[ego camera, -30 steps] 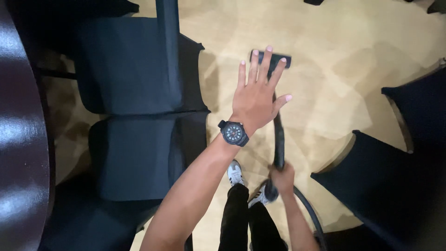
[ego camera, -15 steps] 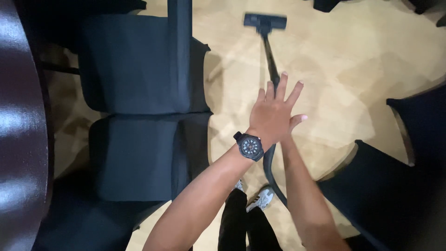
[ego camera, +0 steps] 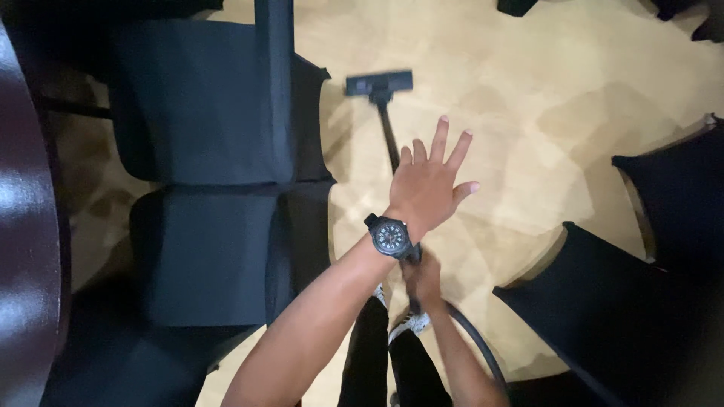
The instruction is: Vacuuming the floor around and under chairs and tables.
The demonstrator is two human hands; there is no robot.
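Since the earlier frames, our black flat vacuum floor head (ego camera: 379, 83) has slid leftward, now near the corner of the dark padded fabric chair (ego camera: 207, 105); half a second ago it sat farther up the floor and more to the right. Our right hand (ego camera: 421, 277) has drawn back toward our body, so we judge the stroke is on its pull-back, working along the chair's edge.

From the head view, the thin black rigid wand (ego camera: 390, 139) runs from the floor head down toward us, just right of the chair, passing under our left hand (ego camera: 430, 185). That left hand hovers above the wand, its fingers (ego camera: 440, 136) spread apart and holding nothing; a round black wristwatch (ego camera: 391, 235) sits on its wrist. Our right hand, below the watch, has its fingers clamped around the wand's grip, though motion blur softens the detail. A black ribbed flexible hose (ego camera: 475, 343) curves away from that hand, well right of the chair.

The pale beige floor (ego camera: 513, 90) looks smooth and matte, patched with soft shadows. A glossy dark brown rounded surface (ego camera: 26, 211) lies left of the chair, and more dark upholstered seats (ego camera: 603, 316) stand right of it.
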